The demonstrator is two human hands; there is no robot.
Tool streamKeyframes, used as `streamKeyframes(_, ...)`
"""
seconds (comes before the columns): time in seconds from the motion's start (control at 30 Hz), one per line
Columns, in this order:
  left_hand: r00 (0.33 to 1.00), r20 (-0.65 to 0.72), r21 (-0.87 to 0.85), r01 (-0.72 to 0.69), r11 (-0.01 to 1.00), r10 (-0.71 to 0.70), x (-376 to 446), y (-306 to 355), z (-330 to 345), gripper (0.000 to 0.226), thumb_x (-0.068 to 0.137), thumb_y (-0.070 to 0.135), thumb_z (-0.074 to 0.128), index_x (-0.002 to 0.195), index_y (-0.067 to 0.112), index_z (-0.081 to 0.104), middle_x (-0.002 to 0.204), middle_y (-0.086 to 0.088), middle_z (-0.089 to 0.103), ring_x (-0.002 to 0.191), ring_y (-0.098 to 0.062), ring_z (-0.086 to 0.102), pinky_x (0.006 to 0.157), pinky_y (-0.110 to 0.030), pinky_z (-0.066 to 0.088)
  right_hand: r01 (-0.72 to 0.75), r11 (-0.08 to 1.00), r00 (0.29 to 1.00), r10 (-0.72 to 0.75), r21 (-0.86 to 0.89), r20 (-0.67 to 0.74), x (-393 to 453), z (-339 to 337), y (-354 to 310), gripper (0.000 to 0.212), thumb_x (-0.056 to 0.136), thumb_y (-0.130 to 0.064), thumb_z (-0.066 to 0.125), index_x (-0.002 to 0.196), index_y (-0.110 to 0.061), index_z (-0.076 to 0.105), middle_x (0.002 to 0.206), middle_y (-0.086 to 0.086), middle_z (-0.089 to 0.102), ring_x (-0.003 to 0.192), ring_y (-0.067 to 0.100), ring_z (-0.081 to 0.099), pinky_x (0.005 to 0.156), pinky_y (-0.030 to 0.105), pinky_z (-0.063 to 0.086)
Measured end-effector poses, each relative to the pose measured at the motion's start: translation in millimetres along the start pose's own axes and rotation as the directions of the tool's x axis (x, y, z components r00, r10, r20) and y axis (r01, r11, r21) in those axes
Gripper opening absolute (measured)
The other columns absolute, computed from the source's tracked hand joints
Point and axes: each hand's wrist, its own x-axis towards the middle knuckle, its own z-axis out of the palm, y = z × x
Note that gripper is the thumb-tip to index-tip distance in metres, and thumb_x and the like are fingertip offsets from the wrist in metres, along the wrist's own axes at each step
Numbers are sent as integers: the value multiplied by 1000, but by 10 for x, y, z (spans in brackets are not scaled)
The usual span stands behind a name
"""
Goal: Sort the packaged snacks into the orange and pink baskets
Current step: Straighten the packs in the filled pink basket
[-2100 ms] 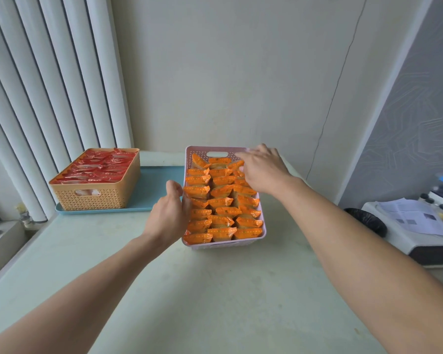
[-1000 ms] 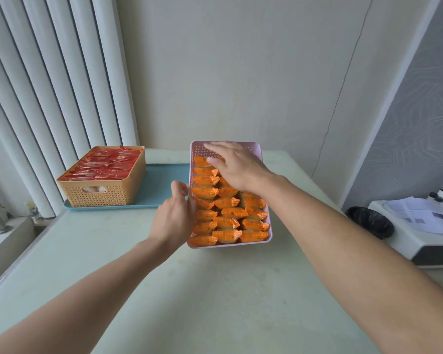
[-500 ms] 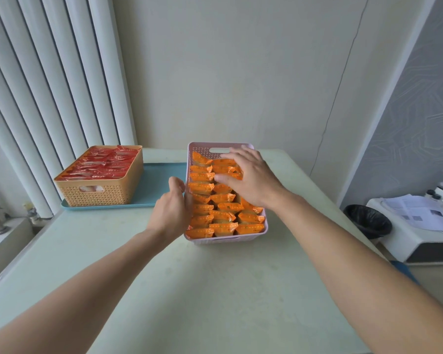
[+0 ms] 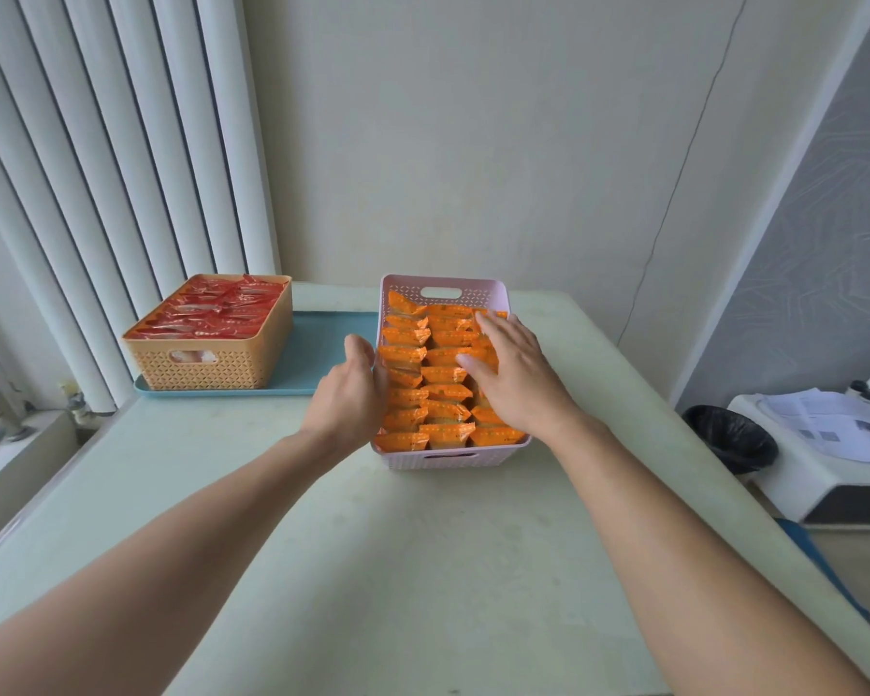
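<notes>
Orange snack packets point(image 4: 445, 391) filled one pink basket point(image 4: 493, 289) beneath the right hand's point(image 4: 516, 381) flat, spread fingers; the left hand point(image 4: 350, 399) touched its side, fingers straight.

We see a pink basket point(image 4: 493, 293) and an orange basket point(image 4: 232, 366) of matt plastic, their walls moulded in a perforated weave pattern. The orange snack packets point(image 4: 445, 376) and the red snack packets point(image 4: 212, 308) look like glossy film, creased and catching light. The teal tray point(image 4: 322, 344) looks like smooth plastic; the pale table point(image 4: 398, 570) is smooth and matt.
</notes>
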Motion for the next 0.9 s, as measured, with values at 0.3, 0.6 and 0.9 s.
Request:
streamKeyframes(0.3, 998, 49, 34, 41, 999, -42, 187, -25, 54, 30, 104, 43, 25, 105, 15, 37, 95, -14, 66, 81, -35, 65, 75, -54, 57, -49, 998, 988, 53, -36, 145, -29, 31, 92, 64, 107, -55, 20, 161, -21, 22, 170, -5, -7, 155, 18, -16, 127, 44, -3)
streamKeyframes(0.6, 983, 47, -83, 182, 980, -178, 248, 5, 51, 26, 103, 36, 31, 110, 14, 43, 104, -11, 64, 90, -33, 65, 84, -52, 56, -513, 773, 858, 466, 372, 215, -92, 53, 214, 27, 97, -22, 47, 95, -10, 71, 91, 11, 74, 80, 29, 74, 63, 41, 64)
streamKeyframes(0.9, 970, 51, -501, 231, 834, -238, 335, -124, -173, 35, 103, 44, 47, 119, 14, 49, 114, -6, 65, 98, -23, 68, 79, -49, 62, -510, 779, 846, 531, 364, 50, 284, -8, -37, 26, 82, -18, 47, 80, -8, 71, 76, 11, 73, 60, 34, 73, 51, 49, 62)
